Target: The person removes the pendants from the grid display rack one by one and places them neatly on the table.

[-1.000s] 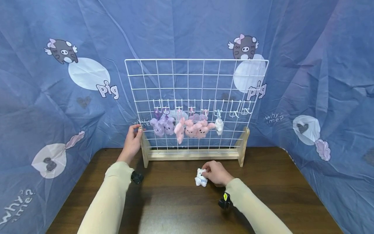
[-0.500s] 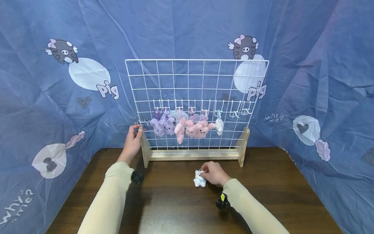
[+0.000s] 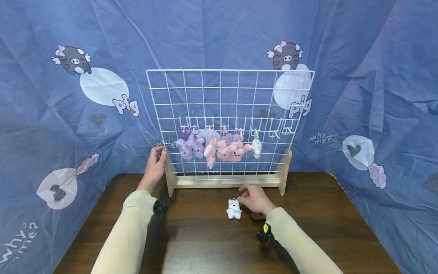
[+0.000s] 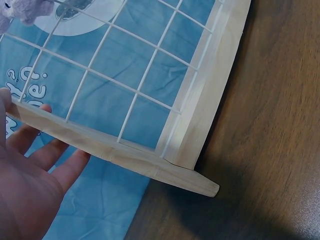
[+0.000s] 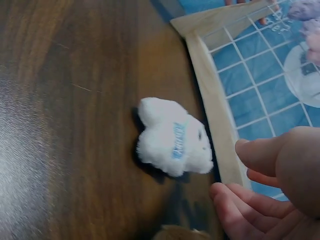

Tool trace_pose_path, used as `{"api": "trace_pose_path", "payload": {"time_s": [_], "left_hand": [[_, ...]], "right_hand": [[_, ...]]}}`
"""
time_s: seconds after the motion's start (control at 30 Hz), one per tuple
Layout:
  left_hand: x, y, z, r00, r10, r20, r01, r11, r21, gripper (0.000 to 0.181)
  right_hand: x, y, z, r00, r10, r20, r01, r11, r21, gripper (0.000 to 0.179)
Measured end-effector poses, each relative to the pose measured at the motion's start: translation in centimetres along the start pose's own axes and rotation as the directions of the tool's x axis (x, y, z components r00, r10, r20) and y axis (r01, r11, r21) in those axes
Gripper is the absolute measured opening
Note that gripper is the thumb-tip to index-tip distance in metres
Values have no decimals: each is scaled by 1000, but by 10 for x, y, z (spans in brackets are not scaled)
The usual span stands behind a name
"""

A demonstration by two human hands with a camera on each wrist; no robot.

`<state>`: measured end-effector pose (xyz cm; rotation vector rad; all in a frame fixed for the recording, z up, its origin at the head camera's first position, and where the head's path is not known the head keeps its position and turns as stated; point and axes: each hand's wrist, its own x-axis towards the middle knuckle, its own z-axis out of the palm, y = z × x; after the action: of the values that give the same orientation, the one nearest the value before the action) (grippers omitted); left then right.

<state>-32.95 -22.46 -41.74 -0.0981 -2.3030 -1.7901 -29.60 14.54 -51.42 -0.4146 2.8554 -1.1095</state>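
A small white plush bear keychain [image 3: 234, 210] with a blue bow lies face up on the wooden table. My right hand [image 3: 254, 199] hovers just right of its head, thumb and fingers apart with nothing between them, as the right wrist view shows. Under that hand is a brown rounded thing [image 3: 258, 215], mostly hidden. My left hand [image 3: 155, 167] grips the left wooden upright [image 4: 110, 150] of the display rack, thumb in front and fingers behind. Purple plush keychains [image 3: 191, 147], pink ones [image 3: 230, 151] and a white one [image 3: 257, 147] hang from hooks on its white wire grid [image 3: 220, 95].
Bare hooks [image 3: 280, 132] sit at the grid's right end. The rack's wooden base [image 3: 226, 183] stands at the back of the brown table [image 3: 205, 243]. A blue printed cloth [image 3: 232, 34] surrounds the table behind and at both sides.
My right hand has let go of the white plush bear and drawn back slightly up and right. The bear lies a little farther left than before. My left hand stays on the upright.
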Motion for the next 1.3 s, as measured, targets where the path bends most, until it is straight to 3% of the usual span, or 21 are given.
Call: {"api": "trace_pose_path", "payload": {"time_s": [0.23,0.53,0.63,0.83,1.03,1.3], "left_hand": [[2,-2,0,1000,-1,1,1,1000,0,39],[19,-37,-1,1000,-3,-26,3,1000,-3,41],[21,-42,-1,999,4,-32,-4,1000,6,42],[20,-34,-1,1000,-5,-15,5,1000,-9,42],[8,-6,-1,1000,-10,10,10,1000,-2,40],[25,-44,1,999,31,-35,-31,1000,5,39]], "right_hand": [[-3,4,-18,997,72,-19,-70,994,84,38],[-4,6,-38,995,73,-71,-62,988,144,42],[-3,6,-43,993,64,-100,-47,986,162,41],[1,4,-55,989,22,-146,9,978,208,41],[5,-1,-68,980,2,-199,42,975,218,44],[5,-11,-85,965,4,-262,56,974,219,59]]}}
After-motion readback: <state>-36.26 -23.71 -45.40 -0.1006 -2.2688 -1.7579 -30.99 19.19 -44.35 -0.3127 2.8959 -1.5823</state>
